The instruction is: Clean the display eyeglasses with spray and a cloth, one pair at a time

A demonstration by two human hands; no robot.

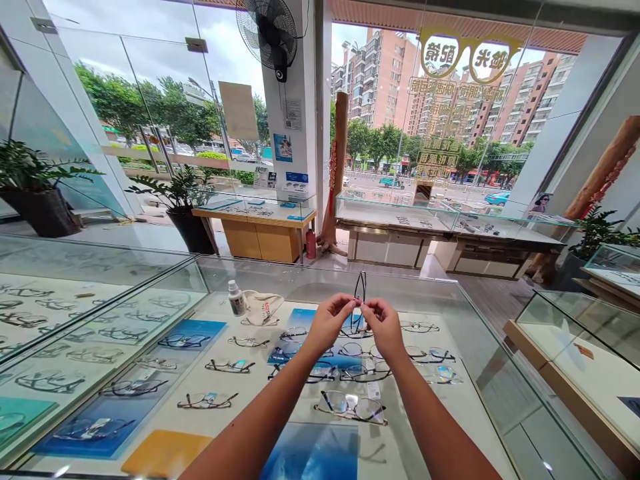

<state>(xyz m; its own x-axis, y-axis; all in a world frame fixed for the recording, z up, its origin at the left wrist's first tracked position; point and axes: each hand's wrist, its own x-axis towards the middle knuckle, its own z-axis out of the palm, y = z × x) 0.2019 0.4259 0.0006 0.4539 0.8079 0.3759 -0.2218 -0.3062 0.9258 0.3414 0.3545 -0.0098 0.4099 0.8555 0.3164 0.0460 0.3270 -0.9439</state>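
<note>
A pair of dark-rimmed eyeglasses is held up over the far part of a glass display counter, between the left hand and the right hand. The frame is pinched by the thumbs and forefingers of both hands, which are brought close together; how the other fingers are curled cannot be fully told. The pair is seen almost edge-on, and its middle is partly covered by the fingertips.

Beneath the hands, rows of spectacle frames are laid out, some of them on blue cards; the view of several is blocked by the forearms. An orange card is seen at the near left. Toward the far left corner, a white-capped bottle is placed upright just beside a pale drawstring pouch.

Beyond the counter, a potted plant, a wooden cabinet, a red fire extinguisher and a tree-trunk post are lined up before the windows. A black fan is mounted on the pillar.
</note>
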